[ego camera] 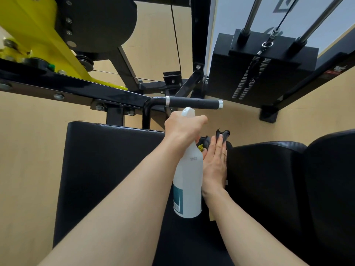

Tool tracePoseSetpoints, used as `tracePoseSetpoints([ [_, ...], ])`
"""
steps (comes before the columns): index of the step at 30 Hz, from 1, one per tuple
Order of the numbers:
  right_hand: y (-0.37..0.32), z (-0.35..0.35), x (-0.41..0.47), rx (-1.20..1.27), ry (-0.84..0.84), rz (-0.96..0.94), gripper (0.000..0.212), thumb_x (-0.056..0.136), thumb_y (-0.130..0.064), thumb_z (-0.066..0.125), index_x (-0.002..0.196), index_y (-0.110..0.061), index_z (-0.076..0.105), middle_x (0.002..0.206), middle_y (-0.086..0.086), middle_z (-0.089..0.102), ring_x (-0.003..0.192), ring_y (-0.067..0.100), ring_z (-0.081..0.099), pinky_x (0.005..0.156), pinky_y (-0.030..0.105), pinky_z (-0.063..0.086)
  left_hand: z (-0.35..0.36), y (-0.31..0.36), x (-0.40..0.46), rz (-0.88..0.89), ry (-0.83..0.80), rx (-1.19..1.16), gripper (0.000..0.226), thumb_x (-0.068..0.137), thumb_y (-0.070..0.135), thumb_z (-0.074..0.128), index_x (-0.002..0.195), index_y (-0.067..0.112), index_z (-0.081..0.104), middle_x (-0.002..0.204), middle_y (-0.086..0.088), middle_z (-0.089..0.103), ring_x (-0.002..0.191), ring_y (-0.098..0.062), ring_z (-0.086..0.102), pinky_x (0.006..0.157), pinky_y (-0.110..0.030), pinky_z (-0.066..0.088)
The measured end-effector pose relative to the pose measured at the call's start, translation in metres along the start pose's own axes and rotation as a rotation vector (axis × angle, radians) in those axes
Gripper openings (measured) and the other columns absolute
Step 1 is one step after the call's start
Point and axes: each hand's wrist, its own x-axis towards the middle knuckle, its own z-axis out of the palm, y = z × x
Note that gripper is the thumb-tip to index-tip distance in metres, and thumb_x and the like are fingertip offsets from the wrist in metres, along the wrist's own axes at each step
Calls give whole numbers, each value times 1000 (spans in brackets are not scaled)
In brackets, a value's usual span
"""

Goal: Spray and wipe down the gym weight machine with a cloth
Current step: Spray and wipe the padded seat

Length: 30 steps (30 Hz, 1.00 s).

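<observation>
1. Gripping the neck and trigger head of a tall white plastic spray bottle (189,181), the left hand (182,129) has its fingers curled round it, nozzle toward 12 o'clock.
2. The bottle is opaque, with a teal label near its base, so I cannot tell how much liquid it holds; it hangs tilted over the black padded bench (107,169).
3. At 3 o'clock of the bottle, just beside it, the right hand (215,166) lies flat with straight fingers close together, pressing a dark grey cloth (222,133).
4. The cloth bunches up past the fingertips at 12 o'clock of the right hand, with a bit of yellow showing by the bottle's shoulder; it sits at the bench's far right corner, against the rounded black leather pad (269,169) at 3 o'clock.
5. A black foam-covered handle bar with silver end rings (194,103) runs across just at 12 o'clock of the left hand, apart from it.
6. At 1 o'clock stands the black weight stack (249,73), with two chrome guide rods (251,14) and a cable rising from it.
7. At 10 o'clock a yellow painted metal arm (38,31) joins a black steel frame beam (76,87), bolted along its length.
8. A pale tan floor (25,150) shows around the machine.
</observation>
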Motion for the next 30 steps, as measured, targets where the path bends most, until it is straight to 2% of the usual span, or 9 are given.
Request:
tracePoseSetpoints([
  [3,0,4,0,33,66,-20,55,108,-35,24,159,-16,15,168,3,3,154,21,0,117,28,-2,-10,-1,3,-47,76,-71,32,83,32,75,104,8,68,90,-12,71,66,-20,65,75,-42,65],
  [8,-12,1,5,264,198,-17,48,108,-26,29,152,-8,38,162,9,29,152,22,18,124,35,10,-36,-10,14,-130,193,-190,32,77,30,73,98,6,68,84,-11,67,65,-20,62,75,-42,64],
  [12,-48,-24,32,622,252,-64,39,108,-20,36,142,-8,50,148,9,50,139,21,44,115,28,31,-53,-22,17,-200,215,-282,55,68,39,76,112,7,70,82,-7,70,62,-17,63,80,-42,63],
  [15,-87,-46,64,683,360,-148,38,108,-19,37,140,-4,51,146,11,51,136,20,47,113,28,39,-62,-34,16,-231,237,-344,27,82,28,77,97,7,71,70,-4,67,50,-13,55,66,-35,59],
  [18,-121,-60,90,521,271,-462,37,106,-16,42,138,-4,53,149,13,47,139,22,42,114,20,29,-67,-43,17,-232,270,-365,13,88,16,72,78,8,67,73,-6,71,43,-11,49,56,-30,54],
  [20,-131,-59,103,271,45,-637,42,103,-20,46,143,-8,49,152,11,44,141,24,40,117,32,29,-69,-48,19,-244,276,-395,10,86,14,71,79,8,69,82,-9,78,44,-12,47,56,-31,53],
  [23,-126,-59,116,7,-250,-709,70,90,-32,60,153,-16,33,149,6,43,133,25,44,109,41,41,-71,-51,22,-248,271,-402,10,83,18,73,87,9,73,94,-16,81,49,-11,49,63,-34,54],
  [25,-122,-62,123,-54,-280,-754,76,83,-31,67,150,-19,33,139,5,48,123,25,50,97,38,48,-70,-52,24,-244,285,-404,10,81,17,73,86,9,73,95,-18,81,48,-10,49,63,-34,55],
  [30,-129,-54,130,-246,-136,-783,54,88,-23,70,134,-17,43,117,7,58,102,27,61,76,36,49,-66,-53,29,-242,303,-408,12,81,17,73,89,9,73,85,-8,82,47,-9,49,64,-33,56],
])
